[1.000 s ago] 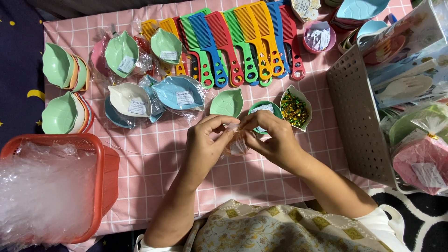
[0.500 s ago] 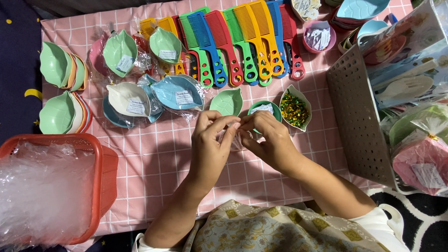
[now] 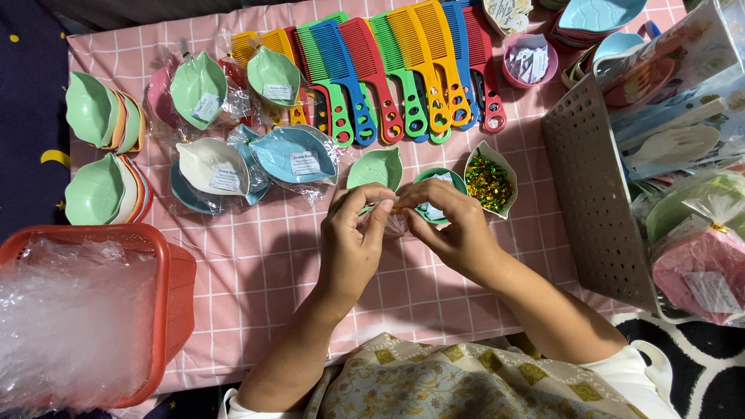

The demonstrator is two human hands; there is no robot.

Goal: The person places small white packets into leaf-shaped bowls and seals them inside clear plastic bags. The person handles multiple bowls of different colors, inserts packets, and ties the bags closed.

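Left hand (image 3: 353,237) and right hand (image 3: 454,225) met over pink checked cloth (image 3: 264,271), fingertips pinched together on small clear wrapped item (image 3: 394,221) held between them, just above cloth
Item's contents too small to tell
Just beyond hands: green leaf dish (image 3: 375,167), teal bowl (image 3: 434,186), white leaf dish with green-gold bits (image 3: 490,180)
Row of coloured combs (image 3: 388,70) farther back; red basket of clear bags (image 3: 167,310) at left
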